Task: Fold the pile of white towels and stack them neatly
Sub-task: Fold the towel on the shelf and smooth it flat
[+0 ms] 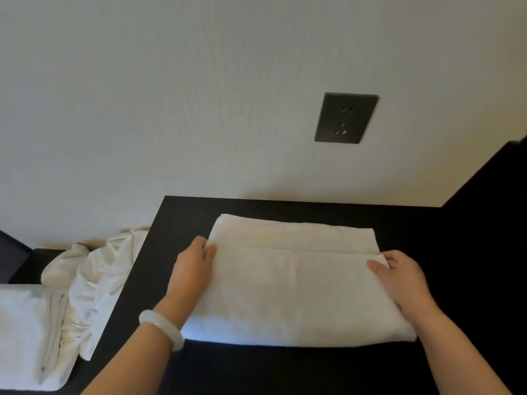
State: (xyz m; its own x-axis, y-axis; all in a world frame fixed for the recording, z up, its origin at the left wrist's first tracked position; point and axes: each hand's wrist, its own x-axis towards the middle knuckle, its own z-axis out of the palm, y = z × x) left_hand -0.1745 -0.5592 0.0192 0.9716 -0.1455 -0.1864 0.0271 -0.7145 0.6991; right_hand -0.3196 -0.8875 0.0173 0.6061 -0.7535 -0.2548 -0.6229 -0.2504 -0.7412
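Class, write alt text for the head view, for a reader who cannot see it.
The left hand and right hand grip the side edges of a half-folded white towel on a black table. To its left lie a crumpled towel heap and a folded towel stack. A wall socket is above.

Plain white towel (291,280) at centre, matte black table (456,252) beneath, creamy off-white pile (105,269) at 9 o'clock, white stack (25,332) at 8 o'clock, milky white bangle (162,332) at 7 o'clock, dark grey socket (346,118) at 1 o'clock, plain cream wall (171,95) at 12 o'clock
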